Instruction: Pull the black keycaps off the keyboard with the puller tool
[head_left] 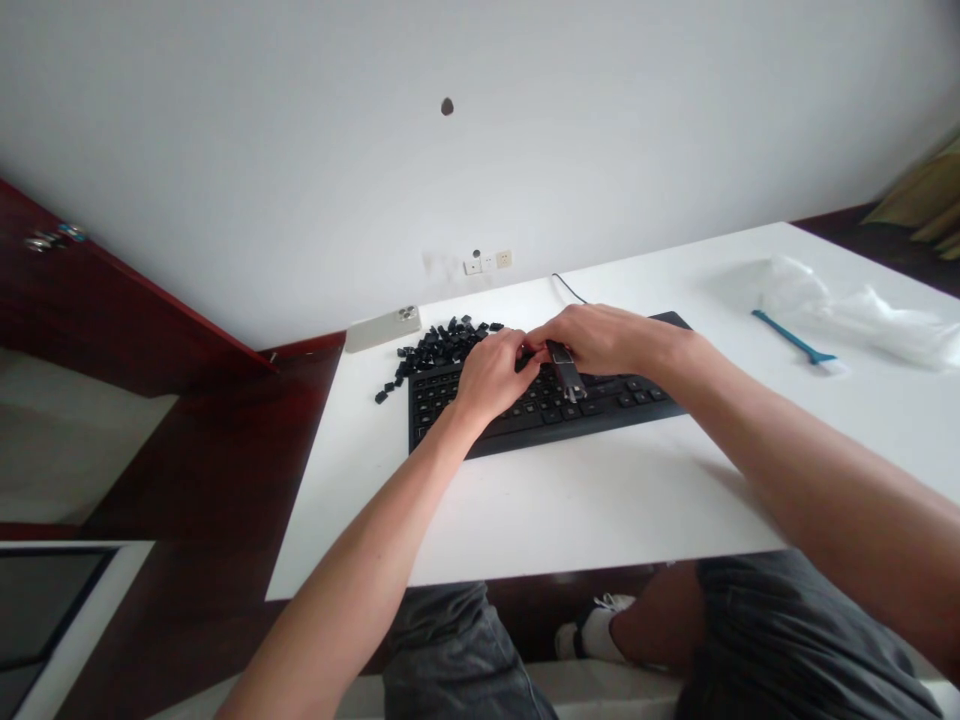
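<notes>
A black keyboard (517, 424) lies on the white table, many of its left and middle keys bare of caps, while caps still sit on its right part. My right hand (592, 338) is closed around a dark keycap puller (568, 375), whose metal tips point down toward me above the keyboard. My left hand (491, 370) is over the middle of the keyboard, its fingers pinched together against my right fingertips. Whatever lies between those fingers is hidden. Loose black keycaps (446, 345) are heaped behind the keyboard's left end.
A phone (382, 328) lies at the back left of the white table (600, 500). On the right are a blue brush-like tool (793, 337) and a clear plastic bag (862, 310). A black cable (570, 288) runs behind the keyboard toward the wall outlets (487, 262).
</notes>
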